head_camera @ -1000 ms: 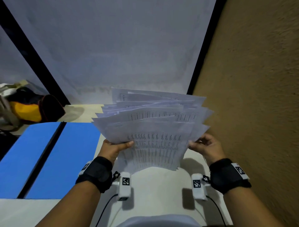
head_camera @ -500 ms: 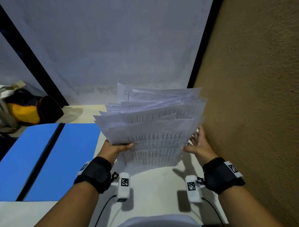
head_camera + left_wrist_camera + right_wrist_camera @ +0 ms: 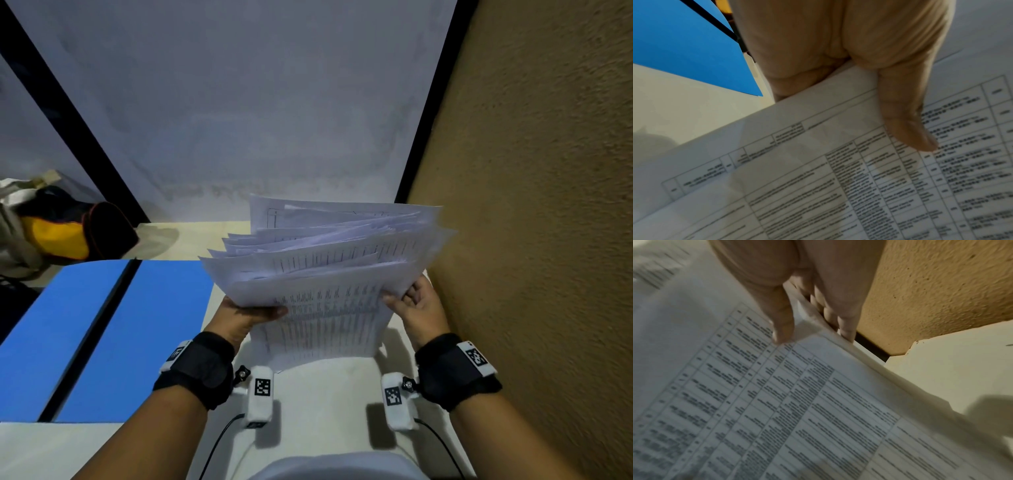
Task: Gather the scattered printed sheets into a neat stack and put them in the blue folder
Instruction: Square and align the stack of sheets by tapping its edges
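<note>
Lying at the far left, past the desk's edge, is a black and yellow bag (image 3: 65, 233). Next to it, the blue folder (image 3: 113, 339) lies open and flat on the cream desk (image 3: 325, 404), a black spine strip running between its two panels. Just right of the folder, the left hand (image 3: 239, 317) grasps the printed sheets (image 3: 325, 270) at their left edge, thumb laid across the top page and fingers tucked underneath; the left wrist view shows the thumb (image 3: 906, 116) pressed onto a printed table. The sheets are held up off the desk as a loose, fanned bundle, tilted toward the person, their upper edges uneven and splayed apart. At the bundle's right edge the right hand (image 3: 419, 310) has its grip on the paper too: the right wrist view shows the thumb (image 3: 781, 316) on top and the fingers (image 3: 840, 316) curled under the edge. Close beside that hand rises a rough ochre wall (image 3: 541, 205).
</note>
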### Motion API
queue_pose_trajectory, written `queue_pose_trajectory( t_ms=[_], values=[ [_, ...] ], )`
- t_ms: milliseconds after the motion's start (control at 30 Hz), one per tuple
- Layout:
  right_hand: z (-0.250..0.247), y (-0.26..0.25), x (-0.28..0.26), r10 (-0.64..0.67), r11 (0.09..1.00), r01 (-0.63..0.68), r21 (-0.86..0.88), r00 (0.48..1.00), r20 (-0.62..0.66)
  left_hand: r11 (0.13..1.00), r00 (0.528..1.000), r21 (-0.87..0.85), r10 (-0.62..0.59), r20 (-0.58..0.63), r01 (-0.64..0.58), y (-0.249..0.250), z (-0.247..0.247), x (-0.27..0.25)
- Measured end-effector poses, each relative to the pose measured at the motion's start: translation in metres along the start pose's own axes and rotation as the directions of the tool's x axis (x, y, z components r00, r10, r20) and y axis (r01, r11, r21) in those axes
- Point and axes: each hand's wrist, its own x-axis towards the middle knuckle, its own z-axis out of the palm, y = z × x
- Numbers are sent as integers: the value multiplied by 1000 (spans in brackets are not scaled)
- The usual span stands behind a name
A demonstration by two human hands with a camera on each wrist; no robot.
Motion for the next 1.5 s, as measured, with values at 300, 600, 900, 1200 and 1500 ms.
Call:
queue_pose_trajectory(
  t_ms=[300,600,900,1200,1500],
  values=[
    [17,5,-22,-51,996,49,-75,998,-23,1000,1000,-3,-5,27,5,0,8,-3],
    [17,0,-23,-29,989,30,-146,1000,11,998,999,-60,31,40,-29,8,18,-7],
    [18,-4,-23,-57,989,61,-137,998,29,996,998,-65,55,-17,-56,9,20,-9],
    [35,-11,-28,-186,979,181,-89,981,-61,978,958,-2,205,-198,-210,34,25,-9],
    [30,-13,-28,-195,975,194,-111,981,6,988,985,-9,154,-82,-156,26,21,-18]
  ],
)
